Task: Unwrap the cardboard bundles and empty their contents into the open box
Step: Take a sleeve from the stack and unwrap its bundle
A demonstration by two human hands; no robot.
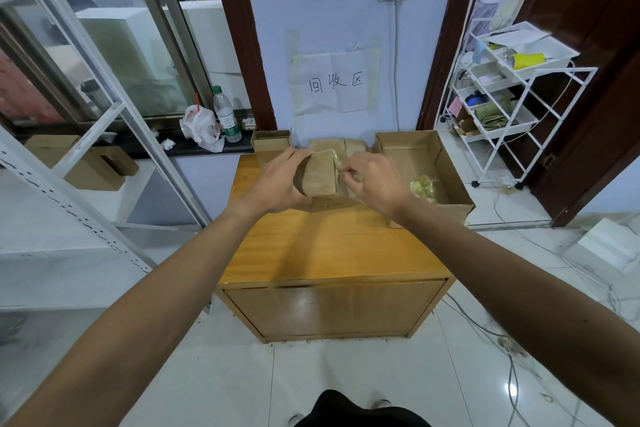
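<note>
A brown cardboard bundle (320, 173) is held above the far part of the wooden cabinet top (322, 243). My left hand (277, 184) grips its left side, fingers curled over the top. My right hand (372, 180) pinches the clear tape or wrap at the bundle's right edge. More cardboard bundles (341, 146) lie stacked behind, against the wall. The open box (453, 177) stands to the right on the cabinet, with crumpled yellowish scraps (424, 187) inside.
A small cardboard box (270, 142) stands at the back left of the cabinet. A water bottle (227, 114) and plastic bag (201, 128) sit on the left sill. A white wire cart (502, 104) stands right. Cables (512, 350) trail over the tiled floor.
</note>
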